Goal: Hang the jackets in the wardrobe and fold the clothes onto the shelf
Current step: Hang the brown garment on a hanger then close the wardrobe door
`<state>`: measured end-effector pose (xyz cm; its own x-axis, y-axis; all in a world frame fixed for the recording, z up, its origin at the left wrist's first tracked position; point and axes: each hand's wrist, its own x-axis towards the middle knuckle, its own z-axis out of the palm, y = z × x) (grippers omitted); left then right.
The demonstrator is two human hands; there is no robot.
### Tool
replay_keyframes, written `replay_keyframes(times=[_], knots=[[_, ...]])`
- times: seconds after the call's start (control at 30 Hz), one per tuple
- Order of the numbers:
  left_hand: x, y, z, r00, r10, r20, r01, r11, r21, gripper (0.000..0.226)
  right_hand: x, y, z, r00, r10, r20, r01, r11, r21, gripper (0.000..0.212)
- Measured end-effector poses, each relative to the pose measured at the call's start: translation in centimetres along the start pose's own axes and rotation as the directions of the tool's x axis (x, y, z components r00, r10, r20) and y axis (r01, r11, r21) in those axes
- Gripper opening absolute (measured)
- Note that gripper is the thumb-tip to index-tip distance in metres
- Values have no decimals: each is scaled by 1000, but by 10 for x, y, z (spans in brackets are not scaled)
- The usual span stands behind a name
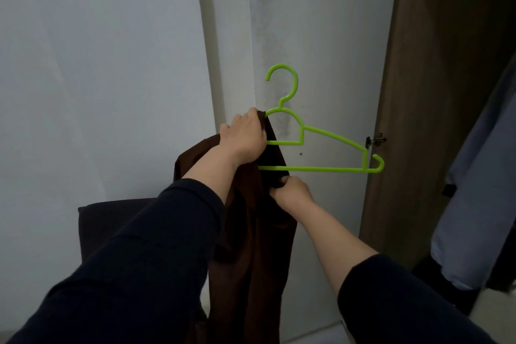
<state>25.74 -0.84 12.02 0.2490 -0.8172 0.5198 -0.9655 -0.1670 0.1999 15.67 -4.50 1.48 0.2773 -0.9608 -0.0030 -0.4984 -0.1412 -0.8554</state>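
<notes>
Head view: left hand [243,137] clutches the green hanger [321,148] and brown jacket [251,232]; just below, right hand [291,193] pinches its fabric.

Left hand [244,135] grips the green hanger [321,145] and the dark brown garment [251,232] at one shoulder; right hand [291,193] pinches the garment's edge below the bar, beside the brown wardrobe door [435,92]

No readable text, label, brand, number or sign anywhere in view. Green hanger [321,145] at centre is plain plastic, unmarked; brown garment [251,232] toward 6 o'clock shows no tag or print.
</notes>
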Motion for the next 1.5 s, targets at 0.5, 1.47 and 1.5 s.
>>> replay_keyframes(times=[0.5,1.47,1.5], knots=[[-16,-71,-11,987,-158,4,157,980,-125,26,4,-34,-58,933,204,295,-358,460,813,33],[-20,-99,-18,998,-48,50,57,981,-185,35,3,-58,-120,961,-115,250,-152,535,831,50],[-18,-98,-21,999,-36,39,42,986,-160,35,3,-58,-121,961,-114,251,-143,572,807,51]])
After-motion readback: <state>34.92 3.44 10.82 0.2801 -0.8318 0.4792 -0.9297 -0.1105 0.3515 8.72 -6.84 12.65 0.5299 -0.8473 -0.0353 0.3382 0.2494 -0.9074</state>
